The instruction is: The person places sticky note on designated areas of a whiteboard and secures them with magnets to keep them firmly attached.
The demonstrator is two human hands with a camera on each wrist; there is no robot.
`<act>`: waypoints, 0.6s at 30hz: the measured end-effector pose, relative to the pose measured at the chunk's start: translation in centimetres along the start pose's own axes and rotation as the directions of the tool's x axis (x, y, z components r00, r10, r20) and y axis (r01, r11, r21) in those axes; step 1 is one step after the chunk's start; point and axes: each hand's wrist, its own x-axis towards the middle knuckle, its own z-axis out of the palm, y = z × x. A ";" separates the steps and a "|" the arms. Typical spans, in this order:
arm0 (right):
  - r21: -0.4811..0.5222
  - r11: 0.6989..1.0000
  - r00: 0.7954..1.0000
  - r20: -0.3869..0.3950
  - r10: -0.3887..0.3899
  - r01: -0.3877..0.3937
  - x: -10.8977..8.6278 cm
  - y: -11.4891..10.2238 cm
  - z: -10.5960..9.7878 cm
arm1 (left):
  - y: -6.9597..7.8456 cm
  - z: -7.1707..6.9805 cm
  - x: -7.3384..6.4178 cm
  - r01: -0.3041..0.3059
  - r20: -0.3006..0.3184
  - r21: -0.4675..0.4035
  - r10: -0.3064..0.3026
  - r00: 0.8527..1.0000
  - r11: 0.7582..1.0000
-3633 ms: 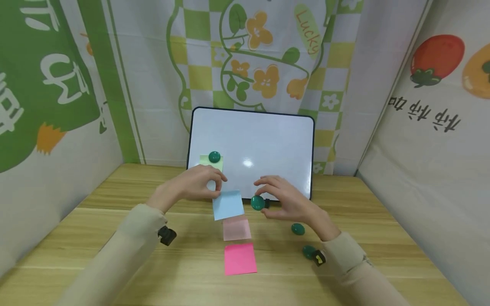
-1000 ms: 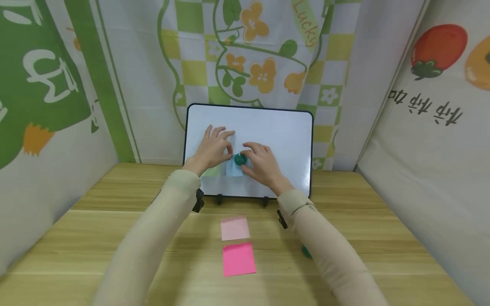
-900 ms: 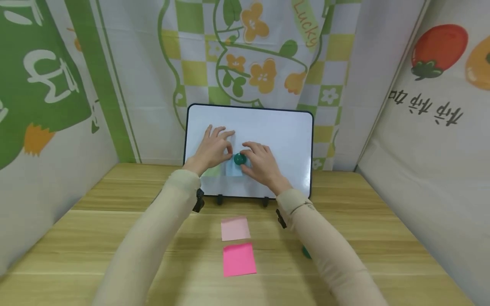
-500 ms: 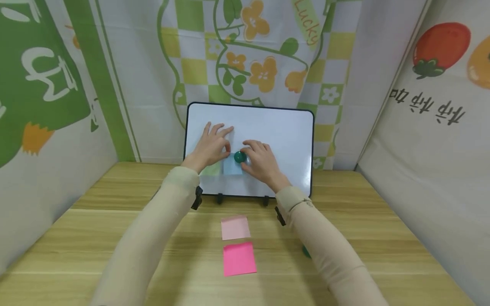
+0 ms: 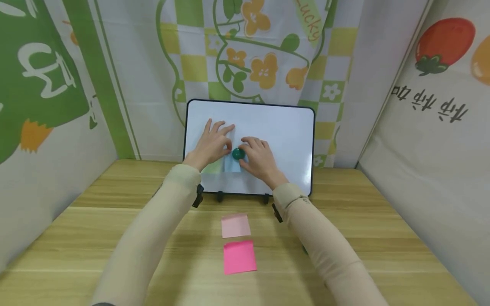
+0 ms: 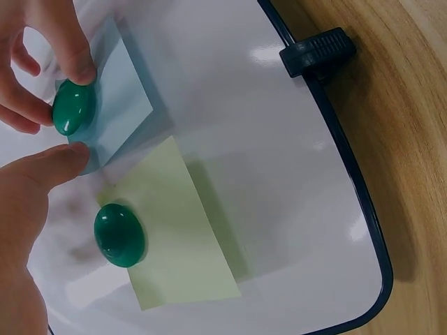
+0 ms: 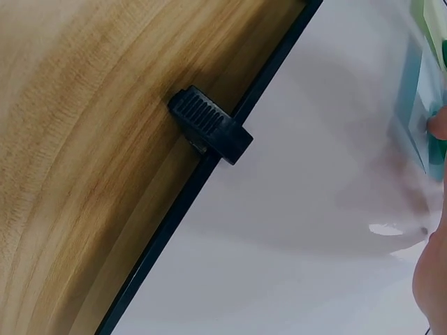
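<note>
One green magnet [image 5: 238,154], likely hard and slippery, best held by its round sides, pinched in the right hand [image 5: 260,159] at the top of the blue note [image 6: 122,105], likely light and bendy, on the white board [image 5: 277,144], with the note's edge pinched by the left hand [image 5: 210,144].

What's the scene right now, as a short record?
left hand: pinches the blue note by its edge
right hand: pinches one green magnet at the blue note
green note: on the whiteboard, under a second green magnet
on table: pale pink note; bright pink note, nearer the person
partly hidden: green object beside right sleeve
</note>
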 end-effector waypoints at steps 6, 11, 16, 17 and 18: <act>-0.003 1.000 1.000 0.014 0.017 -0.017 0.3 0.0 0.0 | 0.0 0.0 0.4 -0.018 -0.018 0.063 0.019 1.000 0.998; -0.017 1.000 0.999 0.024 0.026 -0.025 0.4 0.0 -0.1 | 0.2 0.0 0.5 -0.027 -0.033 0.103 0.031 0.999 0.994; -0.025 0.999 0.999 0.035 0.029 -0.028 0.2 0.0 0.0 | 0.3 0.2 0.3 -0.019 -0.047 0.127 0.025 0.999 0.992; -0.028 0.999 0.999 0.037 0.032 -0.031 0.2 0.0 0.0 | 0.3 0.3 0.3 -0.017 -0.050 0.131 0.024 0.998 0.991; -0.031 0.999 0.999 0.040 0.035 -0.034 0.1 0.0 0.0 | 0.3 0.5 0.2 -0.016 -0.054 0.133 0.023 0.998 0.991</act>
